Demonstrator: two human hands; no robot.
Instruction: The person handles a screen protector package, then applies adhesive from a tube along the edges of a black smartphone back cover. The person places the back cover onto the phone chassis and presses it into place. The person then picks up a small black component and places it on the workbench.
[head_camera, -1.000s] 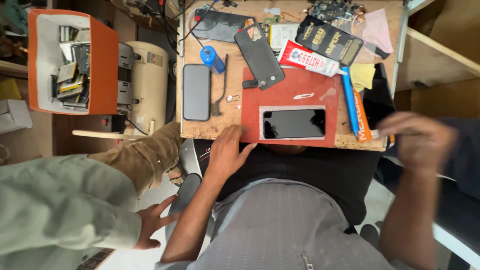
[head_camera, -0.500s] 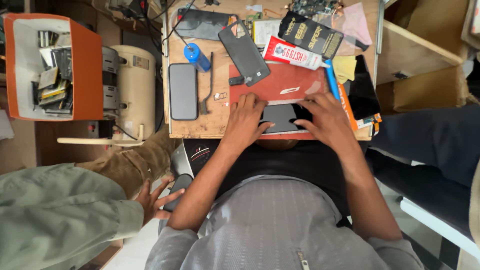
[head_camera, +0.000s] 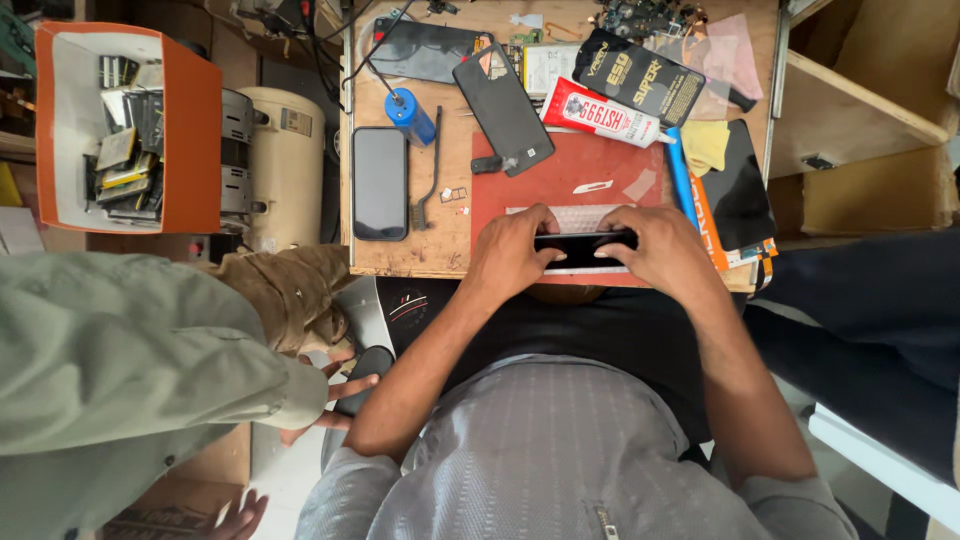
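Seen from the head camera, the left hand (head_camera: 512, 258) and right hand (head_camera: 655, 250) close their fingers on the ends of a slim black glass-faced phone (head_camera: 583, 248) over the red mat (head_camera: 560, 175) on the wooden table (head_camera: 400, 255), a light, stiff, slippery, breakable slab probably best held by its edges.

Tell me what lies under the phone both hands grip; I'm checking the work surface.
Under the phone held by the left hand and right hand lies a red mat. The hands cover the mat directly beneath.
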